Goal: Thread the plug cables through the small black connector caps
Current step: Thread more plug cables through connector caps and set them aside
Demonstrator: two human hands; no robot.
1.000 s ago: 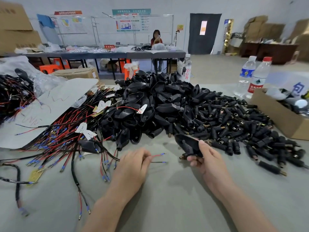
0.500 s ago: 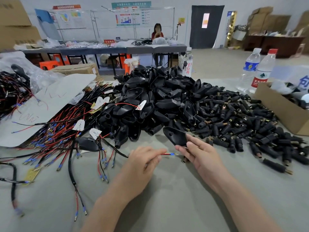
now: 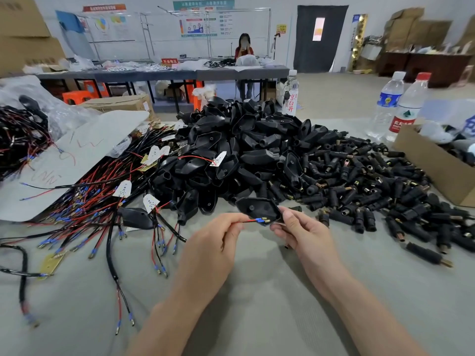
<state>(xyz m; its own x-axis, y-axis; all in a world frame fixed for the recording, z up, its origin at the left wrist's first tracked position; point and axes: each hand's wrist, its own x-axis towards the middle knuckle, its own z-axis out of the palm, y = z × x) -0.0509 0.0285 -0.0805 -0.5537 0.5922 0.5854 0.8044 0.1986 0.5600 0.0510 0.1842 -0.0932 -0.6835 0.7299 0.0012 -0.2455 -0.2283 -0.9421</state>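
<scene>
Now your left hand (image 3: 213, 242) pinches a red wire (image 3: 248, 221) between thumb and fingertips, and your right hand (image 3: 305, 233), fingers curled, grips a black cap (image 3: 254, 207), the wire's blue tips lying against the cap's open side. At twelve o'clock the heap of caps (image 3: 244, 150) crowds close behind your hands. Loose plugs (image 3: 385, 196) spread at two o'clock and wire bundles (image 3: 84, 201) at ten.

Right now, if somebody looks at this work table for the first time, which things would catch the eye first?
Most striking is the big heap of black caps in the middle of the table, with small plugs spread to its right. A tangle of red and black cables lies on the left. In front, the left hand pinches a red wire at the cap that the right hand holds.
</scene>
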